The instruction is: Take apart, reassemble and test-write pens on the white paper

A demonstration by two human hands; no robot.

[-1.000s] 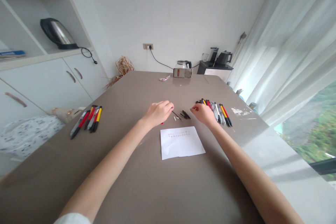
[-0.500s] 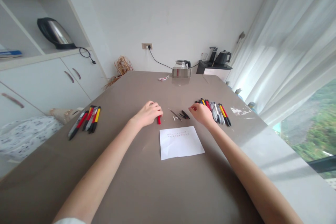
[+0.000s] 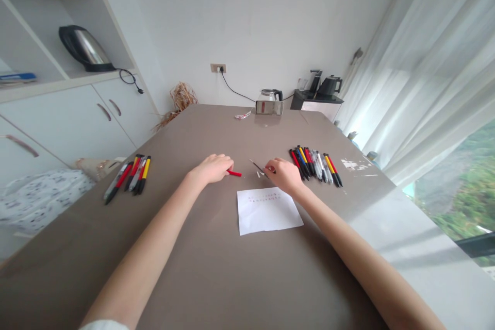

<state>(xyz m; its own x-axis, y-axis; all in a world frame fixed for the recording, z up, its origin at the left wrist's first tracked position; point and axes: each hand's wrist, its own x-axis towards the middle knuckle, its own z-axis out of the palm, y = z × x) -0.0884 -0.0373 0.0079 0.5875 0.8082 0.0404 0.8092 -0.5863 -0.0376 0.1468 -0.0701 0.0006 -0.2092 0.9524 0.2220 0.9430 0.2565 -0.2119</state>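
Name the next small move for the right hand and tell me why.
Probably pinch the thin dark rod: the right hand's fingertips appear right beside its near end, though whether they already grip anything is unclear, and the left hand is at the red piece.

Right of the white paper sheet [image 3: 266,216], soft daylight came through the sheer curtain [image 3: 421,62], leaving pale glare and faint shadow bands on the brown counter [image 3: 216,278]. The wall [image 3: 247,20] beyond the sheet looked evenly dull. Wide-angle distortion tilted the cabinet [image 3: 65,118] left of the sheet; the handwriting [image 3: 265,199] on it and the pen refill [image 3: 256,165] just beyond lacked sharp detail.
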